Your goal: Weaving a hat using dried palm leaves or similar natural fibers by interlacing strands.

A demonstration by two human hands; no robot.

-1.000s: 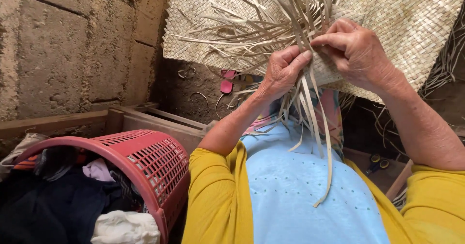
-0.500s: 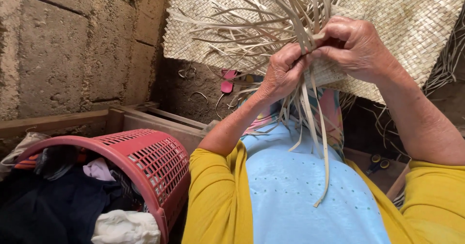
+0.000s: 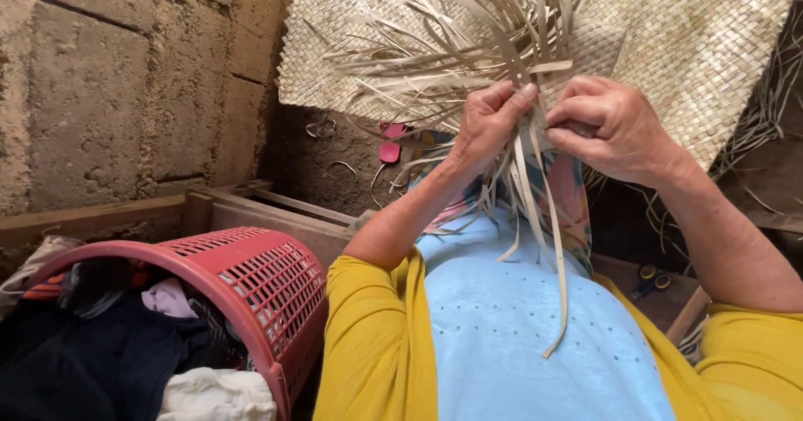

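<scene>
A bundle of pale dried palm strips [image 3: 493, 45] fans upward from my two hands, in front of a woven straw mat [image 3: 694, 36]. My left hand [image 3: 489, 120] pinches the strips from the left. My right hand [image 3: 606, 124] grips them from the right, its fingers curled round the bunch. Several loose strip ends [image 3: 552, 245] hang down over my light blue top. Both hands sit close together, almost touching, at the edge of the mat.
A red plastic laundry basket [image 3: 268, 279] full of clothes stands at the lower left. Behind it are a rough block wall [image 3: 125, 86] and a wooden frame [image 3: 251, 208]. A pink sandal [image 3: 390, 147] lies on the dirt floor. Small scissors with yellow handles [image 3: 648, 280] lie at the right.
Both hands have dropped a little and drawn closer together on the strips. The right hand's fingers have curled tighter round the bunch.
</scene>
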